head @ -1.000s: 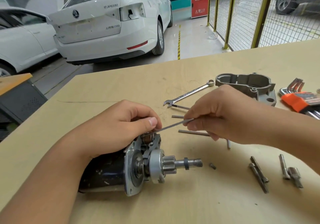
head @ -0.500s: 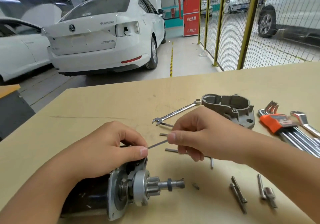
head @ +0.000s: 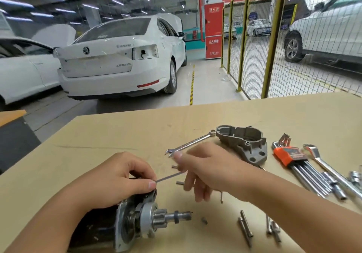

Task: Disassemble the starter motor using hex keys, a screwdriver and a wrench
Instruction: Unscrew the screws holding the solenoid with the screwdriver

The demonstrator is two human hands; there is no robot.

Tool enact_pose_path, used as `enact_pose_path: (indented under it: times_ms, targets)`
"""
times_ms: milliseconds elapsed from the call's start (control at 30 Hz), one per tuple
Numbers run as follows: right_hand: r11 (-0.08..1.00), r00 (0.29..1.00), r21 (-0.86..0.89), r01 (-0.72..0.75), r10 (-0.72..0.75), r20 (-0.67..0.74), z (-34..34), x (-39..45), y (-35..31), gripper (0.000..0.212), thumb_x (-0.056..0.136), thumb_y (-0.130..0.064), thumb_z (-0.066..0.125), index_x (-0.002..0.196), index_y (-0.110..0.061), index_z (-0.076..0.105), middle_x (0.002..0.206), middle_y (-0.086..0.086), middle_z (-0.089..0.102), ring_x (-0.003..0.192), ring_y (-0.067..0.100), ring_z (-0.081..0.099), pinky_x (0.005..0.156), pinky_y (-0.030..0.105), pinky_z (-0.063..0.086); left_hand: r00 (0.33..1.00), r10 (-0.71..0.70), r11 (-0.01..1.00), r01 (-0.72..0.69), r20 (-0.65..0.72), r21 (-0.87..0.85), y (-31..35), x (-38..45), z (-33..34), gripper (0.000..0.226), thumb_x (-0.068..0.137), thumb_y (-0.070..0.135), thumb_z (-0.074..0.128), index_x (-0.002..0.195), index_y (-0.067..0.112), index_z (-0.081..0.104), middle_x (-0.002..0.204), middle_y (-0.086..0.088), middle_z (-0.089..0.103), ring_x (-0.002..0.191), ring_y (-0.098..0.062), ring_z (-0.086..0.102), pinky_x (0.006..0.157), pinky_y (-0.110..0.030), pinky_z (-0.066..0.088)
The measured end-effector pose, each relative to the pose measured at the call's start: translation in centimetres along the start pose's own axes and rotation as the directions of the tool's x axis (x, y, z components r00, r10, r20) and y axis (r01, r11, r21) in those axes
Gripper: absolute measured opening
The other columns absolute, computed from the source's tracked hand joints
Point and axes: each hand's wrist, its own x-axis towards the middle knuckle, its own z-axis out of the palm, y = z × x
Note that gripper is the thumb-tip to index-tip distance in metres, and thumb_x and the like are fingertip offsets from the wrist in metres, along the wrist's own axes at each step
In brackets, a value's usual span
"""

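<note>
**Starter motor under my left hand, thin rod pinched in my right**

The starter motor [head: 125, 225] lies on its side at the near edge of the worktop [head: 117, 135], its gear and shaft pointing right. My left hand [head: 115, 182] rests on top of it, fingers curled, thumb pressed against the near end of a thin metal rod [head: 170, 176]. My right hand [head: 205, 170] pinches the far end of that rod; its other fingers hang loosely.

Beyond my right hand lie a wrench [head: 188, 144] and a grey cast housing [head: 242, 143], close together. To the right sits a set of hex keys [head: 293, 160] in an orange holder, with a larger wrench [head: 321, 164] just beside it. Loose bolts [head: 245, 227] and a small pin [head: 204, 220] lie on the worktop right of the motor's shaft. A white car [head: 117, 61] is parked beyond the worktop.
</note>
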Motion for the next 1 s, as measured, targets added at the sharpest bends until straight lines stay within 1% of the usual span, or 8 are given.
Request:
enact_pose_path:
  times_ms: [133,300,367,467,533,633,800,1000]
  targets:
    - [0.944,0.945,0.140,-0.300,0.274,0.179,-0.2,-0.4,-0.4,0.058,0.100,-0.059,0.049,0.077,-0.008,0.065,0.059,0.010,0.064,0.038,0.016,0.046,0.041,0.020,0.033,1.000,-0.011,1.000,0.011,-0.021,0.000,0.2,-0.2,0.0,0.014,0.080,0.036,0.073,0.083,0.027,0.083,0.091,0.003,0.078,0.091,-0.016,0.073,0.091,-0.046,0.059]
    - [0.903,0.913,0.282,-0.326,0.222,0.343,-1.1,-0.4,0.0,0.039,0.100,-0.031,0.064,0.064,-0.016,0.063,0.064,0.006,0.059,0.042,0.010,0.041,0.042,0.019,0.033,0.999,-0.025,0.999,0.026,-0.036,0.018,0.0,-0.1,0.0,0.011,0.091,0.018,0.079,0.083,0.025,0.082,0.088,0.000,0.078,0.086,-0.017,0.074,0.084,-0.037,0.060]
    - [0.930,0.942,0.281,-0.236,0.148,0.302,-0.9,-0.3,0.4,0.035,0.100,-0.014,0.063,0.065,-0.014,0.065,0.067,0.010,0.063,0.043,0.011,0.044,0.044,0.021,0.038,0.999,-0.031,0.999,0.032,-0.042,0.024,-0.1,-0.1,0.0,0.015,0.093,0.014,0.078,0.084,0.025,0.082,0.086,0.000,0.079,0.084,-0.018,0.074,0.080,-0.031,0.059]
    - [0.998,0.997,-0.042,0.039,-0.036,0.070,-0.4,-0.2,0.8,0.017,0.098,-0.010,0.065,0.082,-0.005,0.070,0.068,0.008,0.070,0.046,0.012,0.054,0.045,0.025,0.046,0.999,-0.011,1.000,0.012,-0.047,0.021,-0.3,0.0,0.0,0.011,0.092,0.017,0.078,0.085,0.025,0.082,0.089,-0.001,0.079,0.089,-0.021,0.074,0.086,-0.039,0.060]
    - [0.946,0.986,-0.281,0.160,-0.164,0.009,-0.3,0.0,0.8,0.015,0.097,-0.012,0.066,0.084,-0.008,0.072,0.059,-0.005,0.067,0.045,0.008,0.057,0.045,0.018,0.045,0.999,0.010,0.999,-0.008,-0.049,0.031,-0.4,0.0,0.1,0.010,0.094,0.017,0.076,0.088,0.024,0.082,0.092,-0.001,0.078,0.091,-0.022,0.073,0.091,-0.046,0.058]
    - [0.887,0.973,-0.406,0.219,-0.232,0.018,-0.3,0.0,0.6,0.021,0.097,-0.018,0.068,0.076,-0.020,0.070,0.047,-0.017,0.059,0.041,0.003,0.057,0.043,0.011,0.039,0.999,0.020,0.999,-0.019,-0.039,0.035,-0.2,-0.1,0.1,0.012,0.097,0.017,0.074,0.092,0.024,0.082,0.095,-0.001,0.078,0.094,-0.023,0.072,0.093,-0.049,0.058]
    - [0.939,0.991,-0.344,0.027,-0.069,-0.112,0.4,0.2,0.1,0.064,0.093,-0.066,0.055,0.074,-0.007,0.069,0.061,0.008,0.072,0.041,0.018,0.062,0.041,0.026,0.046,0.997,0.030,0.999,-0.028,-0.064,0.042,0.3,-0.4,0.1,0.009,0.095,0.016,0.075,0.094,0.021,0.082,0.097,-0.002,0.079,0.097,-0.020,0.073,0.096,-0.050,0.057]
    - [0.960,0.984,-0.230,-0.161,0.140,-0.107,0.3,0.4,0.3,0.063,0.090,-0.063,0.063,0.073,-0.002,0.069,0.053,0.008,0.068,0.033,0.016,0.046,0.038,0.022,0.038,0.998,0.032,0.998,-0.029,-0.055,0.063,0.1,-0.1,0.1,0.008,0.094,0.014,0.075,0.094,0.019,0.082,0.095,-0.002,0.079,0.095,-0.021,0.073,0.092,-0.046,0.058]
